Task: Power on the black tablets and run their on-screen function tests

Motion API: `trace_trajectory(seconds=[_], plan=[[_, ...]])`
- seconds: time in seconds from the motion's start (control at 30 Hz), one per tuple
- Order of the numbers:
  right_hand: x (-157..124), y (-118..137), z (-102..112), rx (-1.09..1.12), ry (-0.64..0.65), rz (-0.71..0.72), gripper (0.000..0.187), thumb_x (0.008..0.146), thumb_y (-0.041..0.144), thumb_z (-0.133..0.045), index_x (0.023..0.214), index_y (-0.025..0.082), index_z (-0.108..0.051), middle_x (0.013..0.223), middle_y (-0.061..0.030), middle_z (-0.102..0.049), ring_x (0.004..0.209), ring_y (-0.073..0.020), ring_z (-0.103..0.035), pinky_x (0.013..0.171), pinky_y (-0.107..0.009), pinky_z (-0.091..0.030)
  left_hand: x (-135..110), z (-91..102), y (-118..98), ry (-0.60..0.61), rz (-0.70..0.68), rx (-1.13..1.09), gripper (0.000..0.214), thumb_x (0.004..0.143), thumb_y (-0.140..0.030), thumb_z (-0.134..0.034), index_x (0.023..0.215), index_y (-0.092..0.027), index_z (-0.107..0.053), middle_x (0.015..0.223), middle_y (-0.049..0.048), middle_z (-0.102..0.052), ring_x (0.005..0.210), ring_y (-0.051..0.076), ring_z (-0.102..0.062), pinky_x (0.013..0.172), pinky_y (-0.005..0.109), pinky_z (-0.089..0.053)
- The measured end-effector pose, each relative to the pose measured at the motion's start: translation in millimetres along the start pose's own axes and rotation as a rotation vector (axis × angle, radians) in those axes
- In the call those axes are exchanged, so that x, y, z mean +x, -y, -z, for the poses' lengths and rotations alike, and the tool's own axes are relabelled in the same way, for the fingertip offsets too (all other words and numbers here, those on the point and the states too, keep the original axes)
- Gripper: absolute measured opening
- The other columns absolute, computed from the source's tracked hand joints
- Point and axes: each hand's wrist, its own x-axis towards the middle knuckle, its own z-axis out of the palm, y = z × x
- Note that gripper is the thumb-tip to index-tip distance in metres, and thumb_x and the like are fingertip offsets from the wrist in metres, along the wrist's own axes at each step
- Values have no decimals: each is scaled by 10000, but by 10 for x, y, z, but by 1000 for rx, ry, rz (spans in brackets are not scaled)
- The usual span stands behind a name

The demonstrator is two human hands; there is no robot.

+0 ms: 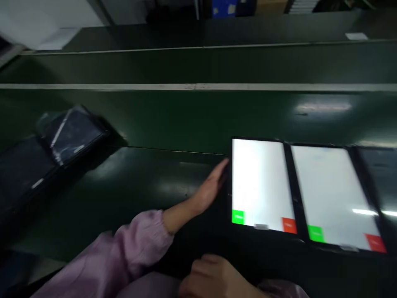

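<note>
Two tablets lie side by side on the dark green bench, both lit white with a green and a red button along the bottom. My left hand point(211, 188) stretches out flat, fingers together and extended, its tips at the left edge of the left tablet point(260, 186). The right tablet point(335, 194) sits just beyond it. My right hand point(214, 279) rests low near my body at the bottom of the view, fingers curled in; nothing shows in it. Both arms wear pink sleeves.
A stack of dark tablets in shiny plastic wrap point(68, 134) lies at the left on the bench. A green conveyor belt point(198, 116) with a white rail point(198, 87) runs across behind. Boxes and papers stand far back.
</note>
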Motion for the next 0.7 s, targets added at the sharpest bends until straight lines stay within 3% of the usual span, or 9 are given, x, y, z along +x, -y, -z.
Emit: trace_trajectory(seconds=[0.1, 0.17, 0.23, 0.3, 0.37, 0.47, 0.6, 0.7], plan=[[-79, -63, 199, -170, -55, -138, 316, 1092, 208, -554, 789, 184, -641, 759, 7, -698, 645, -139, -591, 617, -318, -467, 512, -586, -68, 266, 43, -34, 846, 978, -648, -435, 1706, -223, -358, 1802, 61, -281, 1695, 299, -173, 1365, 531, -276], [-55, -138, 235, -193, -42, -196, 358, 1091, 170, -501, 765, 179, -648, 718, -1, -675, 625, -141, -598, 611, -310, -478, 699, -753, -149, 342, 35, -2, 788, 1005, -557, -480, 1701, -206, -363, 1779, 84, -336, 1664, 283, -285, 1340, 497, -343], [-3, -227, 222, -134, -26, -216, 381, 1088, 139, -468, 759, 181, -654, 716, -6, -682, 619, -133, -626, 608, -280, -504, 762, -730, -249, 387, 5, 90, 726, 1024, -440, -548, 1670, -142, -406, 1720, 135, -437, 1599, 264, -425, 1316, 452, -391], [47, -308, 219, -49, -36, -241, 387, 1087, 122, -449, 769, 182, -660, 744, -20, -705, 633, -125, -665, 603, -241, -535, 739, -501, -371, 378, -38, 206, 634, 1009, -343, -631, 1590, -118, -514, 1645, 165, -534, 1495, 264, -564, 1249, 427, -483], [79, -369, 250, 3, -76, -283, 379, 1091, 130, -445, 790, 183, -668, 779, -37, -721, 656, -126, -704, 607, -211, -567, 658, -45, -533, 277, -86, 325, 524, 964, -266, -710, 1469, -150, -634, 1604, 163, -576, 1400, 269, -648, 1156, 413, -564], [95, -427, 322, 40, -117, -371, 331, 1105, 179, -480, 872, 186, -715, 847, -55, -743, 703, -142, -753, 635, -191, -613, 399, 1021, -882, -82, -134, 544, 425, 922, -144, -693, 1347, -152, -687, 1614, 175, -546, 1430, 270, -609, 1190, 429, -528], [138, -473, 346, 84, -188, -499, 406, 1136, 330, -501, 843, 205, -753, 853, -70, -759, 711, -170, -775, 596, -197, -622, -274, 2642, -1371, -669, -110, 849, 402, 918, -66, -545, 1311, -70, -633, 1687, 209, -414, 1614, 258, -334, 1377, 507, -194], [229, -501, 324, 68, -237, -564, 478, 1137, 417, -503, 788, 217, -762, 840, -68, -765, 677, -175, -771, 539, -204, -600, -843, 3538, -1506, -915, 18, 991, 262, 921, -76, -530, 1158, -60, -642, 1682, 184, -444, 1644, 276, -246, 1376, 578, -63]])
